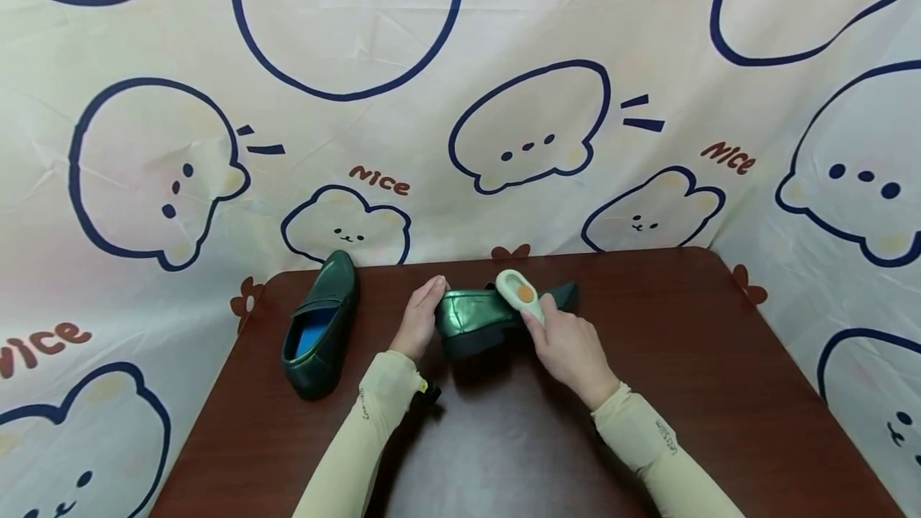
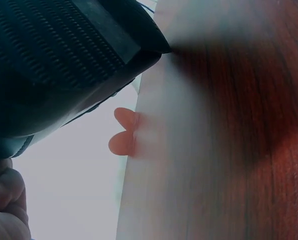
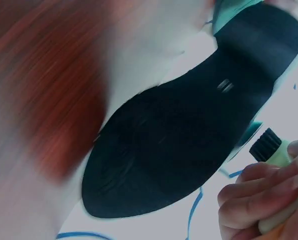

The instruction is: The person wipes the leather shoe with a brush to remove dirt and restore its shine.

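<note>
A shiny green loafer [image 1: 475, 312] is held above the tabletop with its toe to the right. My left hand [image 1: 419, 316] grips it at the heel end. In the right wrist view its black sole [image 3: 174, 135] faces the camera; the left wrist view shows the ridged underside of the heel [image 2: 49, 50]. My right hand [image 1: 576, 346] holds a small brush [image 1: 516, 288] with a pale green body and an orange spot, against or close to the shoe's upper. Its black bristles [image 3: 265, 145] show beside the shoe. Whether they touch it, I cannot tell.
The matching green loafer [image 1: 322, 334] stands upright at the left of the brown wooden table [image 1: 719, 422], its blue insole showing and its toe pointing to the back. A white cloth [image 1: 403, 142] with cartoon drawings hangs behind and along the sides.
</note>
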The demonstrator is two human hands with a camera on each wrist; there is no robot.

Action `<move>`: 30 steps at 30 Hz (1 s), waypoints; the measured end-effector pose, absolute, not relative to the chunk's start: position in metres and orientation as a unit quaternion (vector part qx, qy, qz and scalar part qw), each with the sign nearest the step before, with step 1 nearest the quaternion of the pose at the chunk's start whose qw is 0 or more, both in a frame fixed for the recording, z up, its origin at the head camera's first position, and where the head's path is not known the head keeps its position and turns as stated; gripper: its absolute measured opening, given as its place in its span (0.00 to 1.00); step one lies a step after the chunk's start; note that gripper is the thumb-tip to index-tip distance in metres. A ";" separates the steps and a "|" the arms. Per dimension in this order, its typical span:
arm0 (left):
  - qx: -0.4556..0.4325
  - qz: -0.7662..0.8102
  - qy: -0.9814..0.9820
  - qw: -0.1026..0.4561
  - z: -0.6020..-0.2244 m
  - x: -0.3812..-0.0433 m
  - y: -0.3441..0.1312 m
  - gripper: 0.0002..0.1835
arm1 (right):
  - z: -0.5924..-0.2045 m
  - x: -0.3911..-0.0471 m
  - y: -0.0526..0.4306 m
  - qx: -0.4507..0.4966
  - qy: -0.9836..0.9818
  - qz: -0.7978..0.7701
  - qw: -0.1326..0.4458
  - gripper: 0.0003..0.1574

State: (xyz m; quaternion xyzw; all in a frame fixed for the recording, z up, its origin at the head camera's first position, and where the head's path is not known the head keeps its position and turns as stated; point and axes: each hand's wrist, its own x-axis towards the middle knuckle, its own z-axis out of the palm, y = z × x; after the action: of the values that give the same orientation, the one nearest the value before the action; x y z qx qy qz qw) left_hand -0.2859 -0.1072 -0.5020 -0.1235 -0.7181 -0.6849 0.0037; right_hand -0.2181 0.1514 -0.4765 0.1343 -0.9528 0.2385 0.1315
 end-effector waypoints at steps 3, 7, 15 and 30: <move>-0.119 -0.681 -0.723 0.003 -0.502 -0.285 -0.108 0.24 | -0.473 -0.210 0.134 0.178 -0.945 0.238 0.135 0.20; -0.123 -0.676 -0.727 0.004 -0.501 -0.284 -0.107 0.23 | -0.472 -0.202 0.112 0.244 -0.936 0.202 0.152 0.20; -0.119 -0.695 -0.709 -0.014 -0.499 -0.284 -0.110 0.23 | -0.474 -0.197 0.095 0.289 -0.922 0.140 0.217 0.20; -0.084 -0.673 -0.734 -0.029 -0.507 -0.292 -0.119 0.20 | -0.492 -0.218 0.133 0.219 -0.947 0.153 0.178 0.20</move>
State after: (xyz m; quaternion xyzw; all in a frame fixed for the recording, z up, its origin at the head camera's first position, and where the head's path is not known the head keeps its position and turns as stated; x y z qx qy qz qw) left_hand -0.2921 -0.1191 -0.5065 -0.0844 -0.7338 -0.6735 -0.0286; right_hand -0.2179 0.1332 -0.4919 0.2187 -0.9471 0.1528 0.1783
